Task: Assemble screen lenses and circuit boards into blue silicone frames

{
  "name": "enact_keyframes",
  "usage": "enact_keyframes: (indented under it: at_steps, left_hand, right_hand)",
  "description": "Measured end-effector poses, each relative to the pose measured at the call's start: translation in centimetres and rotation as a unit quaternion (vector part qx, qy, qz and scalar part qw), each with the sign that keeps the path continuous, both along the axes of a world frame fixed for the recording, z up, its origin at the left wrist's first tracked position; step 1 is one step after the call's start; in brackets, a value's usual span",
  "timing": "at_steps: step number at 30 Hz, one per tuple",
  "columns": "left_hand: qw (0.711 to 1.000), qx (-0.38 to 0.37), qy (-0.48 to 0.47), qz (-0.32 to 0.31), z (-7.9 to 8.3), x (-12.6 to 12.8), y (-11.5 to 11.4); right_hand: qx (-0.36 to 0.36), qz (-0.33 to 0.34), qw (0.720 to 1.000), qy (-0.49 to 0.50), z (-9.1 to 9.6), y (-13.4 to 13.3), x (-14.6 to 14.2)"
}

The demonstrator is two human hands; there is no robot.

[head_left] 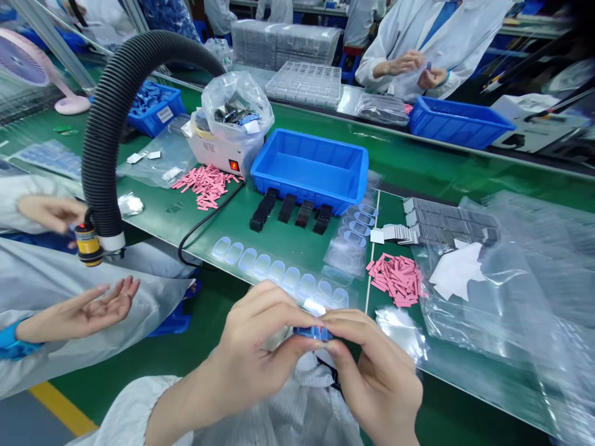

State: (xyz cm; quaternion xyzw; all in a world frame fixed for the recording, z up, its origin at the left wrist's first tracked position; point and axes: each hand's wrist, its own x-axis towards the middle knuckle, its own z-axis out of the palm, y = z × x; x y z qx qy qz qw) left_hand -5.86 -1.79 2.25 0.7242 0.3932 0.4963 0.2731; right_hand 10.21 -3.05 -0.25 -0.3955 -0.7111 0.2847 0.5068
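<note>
Small blue plastic part point(313, 333), low centre of the frame, pinched between left hand point(253, 353) and right hand point(376, 378), both grasping it, neither released. Likely light and fairly stiff, easily dropped; narrow edges seem the safest hold. Clear moulded tray point(279, 272) just beyond.

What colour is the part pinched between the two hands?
Blue: the small part shows best in the head view, between the left hand and right hand.
</note>
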Motion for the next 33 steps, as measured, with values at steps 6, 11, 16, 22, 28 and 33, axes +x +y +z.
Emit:
enact_keyframes:
  at_steps: [6,11,16,22,28,33]
  left_hand:
    - [0.997,0.004,0.077,-0.018,-0.6,-0.6,0.4]
    - [0.987,0.042,0.155,0.001,-0.9,-0.6,0.4]
    - [0.997,0.033,0.061,0.036,-1.2,0.3,-0.3]
    - [0.998,0.032,0.030,0.048,-1.1,0.4,-0.7]
    - [0.996,-0.082,-0.017,0.039,-1.2,0.2,-1.0]
    - [0.989,-0.136,-0.045,0.042,-1.4,0.4,-0.9]
  right_hand:
    - [0.053,-0.003,0.996,-0.066,-0.2,0.6,0.9]
    - [0.090,-0.029,0.991,-0.095,-0.4,0.9,0.7]
    - [0.055,-0.166,0.984,-0.036,-1.0,-0.2,-0.3]
    - [-0.077,-0.152,0.985,0.023,-0.6,-0.4,0.2]
    - [-0.152,0.014,0.981,0.123,-0.2,0.3,1.5]
    - [-0.159,0.015,0.980,0.118,-0.3,0.2,1.8]
